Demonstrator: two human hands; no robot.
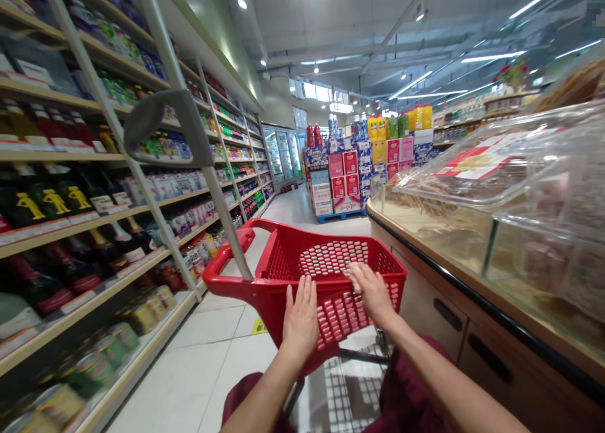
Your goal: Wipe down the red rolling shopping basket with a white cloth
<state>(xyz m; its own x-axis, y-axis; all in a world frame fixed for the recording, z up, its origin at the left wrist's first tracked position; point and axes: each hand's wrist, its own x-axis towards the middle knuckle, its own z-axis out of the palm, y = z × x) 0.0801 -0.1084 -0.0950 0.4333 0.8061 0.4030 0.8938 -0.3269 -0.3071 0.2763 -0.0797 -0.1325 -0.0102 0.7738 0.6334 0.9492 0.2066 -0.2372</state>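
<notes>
The left hand (301, 316) has a flat, opened-out grip: its fingers are straight, close together, and laid against the near side of a red shopping trolley (343, 316), with the tips up at the rim. It holds nothing. The right hand (375, 297) keeps a narrow grip, fingers bent over a crumpled whitish cloth (355, 277) pressed to the same rim farther right; how tightly the thumb closes cannot be told.

The trolley stands on the pale tiled floor (212, 382) directly in front of the person, between the drinks shelves (142, 193) on the left and a glass-sided display cabinet (430, 256) on the right. Its long axis runs across the view, side-on to the person: the end with the red loop handle (218, 275) points left, and the basket end points right, near the cabinet. The basket is upright, its mouth facing up.

The trolley is glossy red plastic, its walls pierced with rows of rounded slots. A grey metal pole (230, 222) rises from its left part, leaning left, with a dark grey handhold (198, 130) partway up. Maroon-clothed knees (418, 363) flank its underside, and stacked cartons (345, 174) stand beyond it.
</notes>
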